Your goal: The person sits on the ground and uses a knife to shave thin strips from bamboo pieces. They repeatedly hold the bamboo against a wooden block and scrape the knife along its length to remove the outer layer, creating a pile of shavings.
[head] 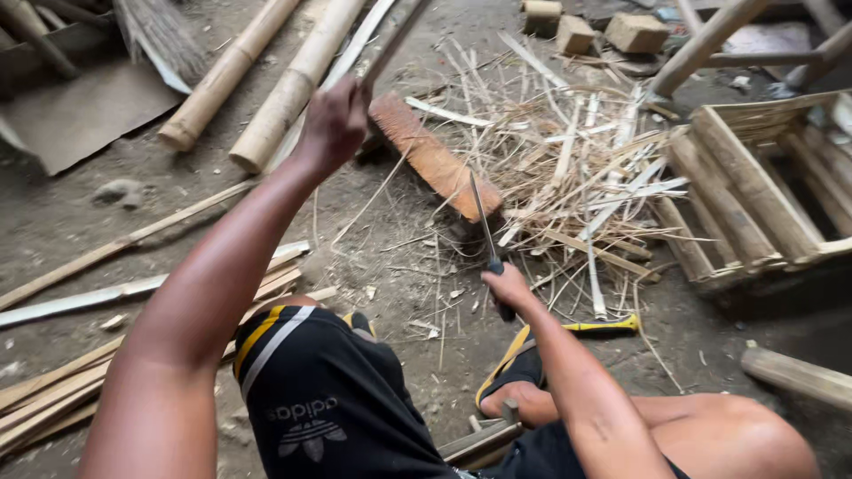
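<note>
The left hand (333, 120) had its fingers closed around a bamboo strip (390, 40), raised above the dirt floor (80, 222). The right hand (506, 286) gripped a knife (484, 222) beside the reddish wooden block (435, 160) amid shavings (568, 168).

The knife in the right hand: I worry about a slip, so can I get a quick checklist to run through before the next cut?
1. Right hand closed around the knife handle: ok.
2. Left hand gripping the bamboo strip, raised above the blade: ok.
3. Blade tip near the wooden block; contact: cannot tell.
4. Bare knees close under the working area: not ok.
5. Ground littered with bamboo shavings: not ok.
6. Yellow-handled tool lying clear of the blade: ok.
</note>
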